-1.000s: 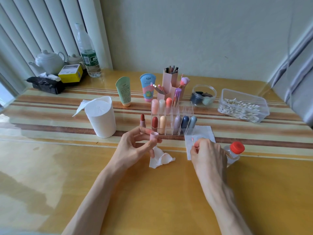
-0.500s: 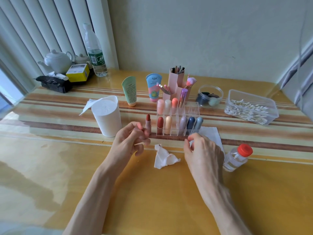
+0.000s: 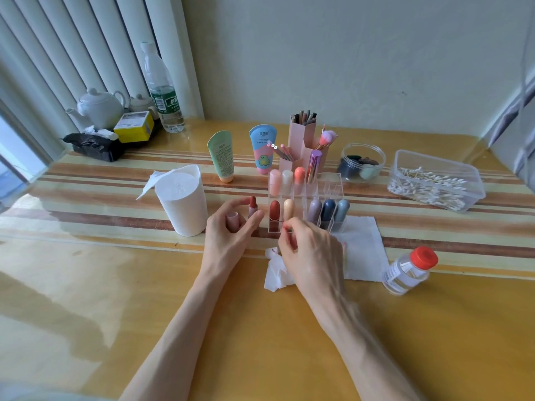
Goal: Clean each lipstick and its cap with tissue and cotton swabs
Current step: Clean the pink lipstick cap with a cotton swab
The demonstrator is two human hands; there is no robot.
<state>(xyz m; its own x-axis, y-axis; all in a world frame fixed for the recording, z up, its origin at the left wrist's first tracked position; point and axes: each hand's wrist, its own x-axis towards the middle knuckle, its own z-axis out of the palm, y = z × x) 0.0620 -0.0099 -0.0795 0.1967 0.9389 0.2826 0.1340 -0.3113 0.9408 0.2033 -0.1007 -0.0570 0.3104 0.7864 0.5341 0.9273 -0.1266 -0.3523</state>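
Note:
An uncapped red lipstick [image 3: 252,206] in a pink case stands on the table left of the clear organizer [image 3: 333,192], which holds several capped lipsticks. My left hand [image 3: 228,238] grips the pink cap [image 3: 232,222] in its curled fingers, and its forefinger and thumb reach around the standing lipstick. My right hand [image 3: 312,253] hovers just in front of the organizer with thumb and fingertips pinched together; what they pinch is hidden. A crumpled tissue [image 3: 275,277] lies under that hand. A flat tissue [image 3: 364,250] lies to its right, with a small pink tip at its left edge.
A white tissue roll [image 3: 185,206] stands left of my hands. A small red-capped bottle [image 3: 408,272] lies at the right. A clear box of cotton swabs [image 3: 434,186], a jar [image 3: 363,166], a pink brush holder [image 3: 304,140] and two tubes [image 3: 221,154] stand behind.
My right hand left the flat tissue and moved left to the organizer's front. My left hand carried the pink cap forward to the standing lipstick.

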